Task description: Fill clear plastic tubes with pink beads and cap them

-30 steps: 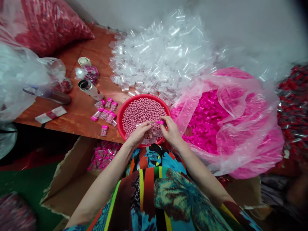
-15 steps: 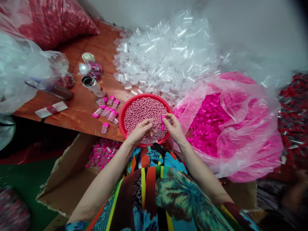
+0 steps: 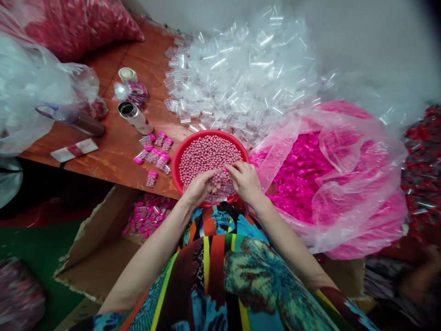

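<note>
Over the red bowl (image 3: 176, 166), toward five o'clock, a clear bead jar (image 3: 218, 178) is being gripped by the left hand (image 3: 200, 187); a pink cap (image 3: 225, 170) is being pinched by the right hand (image 3: 246, 180).

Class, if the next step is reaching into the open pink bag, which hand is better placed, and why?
Probably the right hand: it is nearer the bag. The left hand is farther away, over the red bowl, and seems to hold a clear jar.
</note>
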A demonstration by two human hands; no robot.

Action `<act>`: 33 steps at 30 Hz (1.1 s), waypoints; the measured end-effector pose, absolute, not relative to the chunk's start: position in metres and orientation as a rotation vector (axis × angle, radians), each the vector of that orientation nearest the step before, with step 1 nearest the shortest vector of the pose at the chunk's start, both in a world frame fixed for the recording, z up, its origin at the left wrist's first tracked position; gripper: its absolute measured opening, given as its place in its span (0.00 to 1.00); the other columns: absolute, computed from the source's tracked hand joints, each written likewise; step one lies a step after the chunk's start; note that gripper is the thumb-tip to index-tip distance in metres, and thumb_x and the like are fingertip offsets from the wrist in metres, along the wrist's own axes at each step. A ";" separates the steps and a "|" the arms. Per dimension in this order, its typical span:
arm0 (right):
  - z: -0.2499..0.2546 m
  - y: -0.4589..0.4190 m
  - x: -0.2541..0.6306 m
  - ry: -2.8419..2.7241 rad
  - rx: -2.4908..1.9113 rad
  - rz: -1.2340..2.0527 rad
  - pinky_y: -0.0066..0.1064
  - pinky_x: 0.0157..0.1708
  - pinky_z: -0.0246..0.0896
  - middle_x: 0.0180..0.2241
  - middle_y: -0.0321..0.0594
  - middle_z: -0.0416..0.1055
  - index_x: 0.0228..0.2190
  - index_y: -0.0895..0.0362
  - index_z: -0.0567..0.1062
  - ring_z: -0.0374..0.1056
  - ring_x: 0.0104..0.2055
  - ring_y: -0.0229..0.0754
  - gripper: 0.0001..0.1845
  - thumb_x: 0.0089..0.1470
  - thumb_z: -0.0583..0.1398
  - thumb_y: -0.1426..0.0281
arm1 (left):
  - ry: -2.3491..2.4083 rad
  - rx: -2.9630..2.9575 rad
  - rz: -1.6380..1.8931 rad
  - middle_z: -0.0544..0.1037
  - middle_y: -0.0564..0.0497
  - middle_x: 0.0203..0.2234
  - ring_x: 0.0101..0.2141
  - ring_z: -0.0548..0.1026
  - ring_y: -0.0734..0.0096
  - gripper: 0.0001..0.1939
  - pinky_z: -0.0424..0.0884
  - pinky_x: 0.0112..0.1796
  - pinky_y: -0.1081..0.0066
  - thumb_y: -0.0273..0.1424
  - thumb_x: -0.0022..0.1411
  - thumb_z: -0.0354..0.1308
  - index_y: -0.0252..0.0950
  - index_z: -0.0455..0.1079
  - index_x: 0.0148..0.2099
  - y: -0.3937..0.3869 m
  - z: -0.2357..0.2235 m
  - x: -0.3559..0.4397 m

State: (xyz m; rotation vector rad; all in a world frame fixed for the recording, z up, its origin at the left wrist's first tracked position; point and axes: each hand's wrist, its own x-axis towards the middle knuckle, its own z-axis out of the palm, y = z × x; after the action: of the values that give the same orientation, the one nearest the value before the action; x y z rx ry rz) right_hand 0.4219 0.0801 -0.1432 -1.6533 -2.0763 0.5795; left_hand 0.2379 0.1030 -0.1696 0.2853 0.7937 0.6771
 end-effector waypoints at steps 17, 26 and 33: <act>-0.143 0.067 0.400 -1.616 -1.501 0.853 0.39 0.48 0.70 0.41 0.44 0.75 0.44 0.52 0.80 0.71 0.45 0.44 0.15 0.68 0.54 0.62 | 0.800 0.284 0.803 0.76 0.51 0.30 0.27 0.72 0.78 0.20 0.66 0.27 0.79 0.37 0.54 0.73 0.30 0.76 0.44 0.079 -0.158 0.251; -0.143 0.058 0.407 -1.686 -1.417 0.895 0.41 0.50 0.70 0.42 0.45 0.76 0.44 0.53 0.80 0.71 0.46 0.45 0.13 0.67 0.56 0.65 | 0.926 0.514 0.747 0.74 0.53 0.25 0.25 0.68 0.80 0.18 0.66 0.27 0.79 0.40 0.54 0.72 0.32 0.78 0.41 0.080 -0.152 0.243; -0.147 0.058 0.400 -1.264 -1.485 1.066 0.39 0.50 0.70 0.40 0.40 0.79 0.40 0.51 0.82 0.74 0.45 0.44 0.11 0.62 0.62 0.61 | 0.836 0.421 0.799 0.77 0.50 0.30 0.29 0.72 0.77 0.19 0.68 0.29 0.78 0.39 0.55 0.72 0.33 0.79 0.46 0.078 -0.156 0.243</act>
State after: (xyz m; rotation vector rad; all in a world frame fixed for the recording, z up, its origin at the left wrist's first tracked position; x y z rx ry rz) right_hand 0.4000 0.0575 -0.1475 -1.4852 -1.2636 1.0665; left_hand 0.2432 0.0784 -0.1565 0.4206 0.8360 0.7985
